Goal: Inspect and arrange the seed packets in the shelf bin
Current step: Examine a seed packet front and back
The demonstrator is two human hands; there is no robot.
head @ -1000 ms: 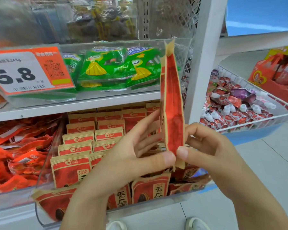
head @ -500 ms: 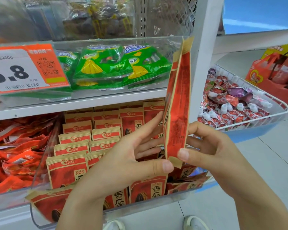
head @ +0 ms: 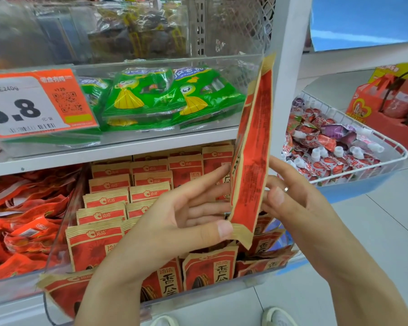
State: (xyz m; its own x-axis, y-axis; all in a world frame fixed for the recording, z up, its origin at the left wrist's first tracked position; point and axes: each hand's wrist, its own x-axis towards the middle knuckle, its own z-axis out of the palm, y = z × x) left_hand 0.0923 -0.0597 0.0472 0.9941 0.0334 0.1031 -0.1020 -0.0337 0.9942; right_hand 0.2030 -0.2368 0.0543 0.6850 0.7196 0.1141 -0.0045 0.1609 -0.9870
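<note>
Packet in the hands: one red and brown seed packet is held up on its edge, above the front right part of the shelf bin
Left hand: the left hand has its thumb pressed on the bottom corner of the packet, and its straight fingers lie on the packet's left face
Right hand: the right hand touches the packet's right side with fingers only a little bent, so it does not look like a tight hold, and there is a ring on one finger
Other packets: more seed packets stand in neat rows at the back, while the front packets lean every which way
What could go wrong: the hold looks light, so the packet could slip and fall onto the messy front ones
Another worry: one loose packet sticks out past the bin's front left corner, and a bump from an arm could knock it to the floor
Words to read: the price tag on the shelf above says 5.8 and 240g, with a square code beside it
Packet writing: the front packets show big Chinese letters, and the small print on the held packet is too tiny to read
Nearby: green snack bags lie in the bin above
</note>
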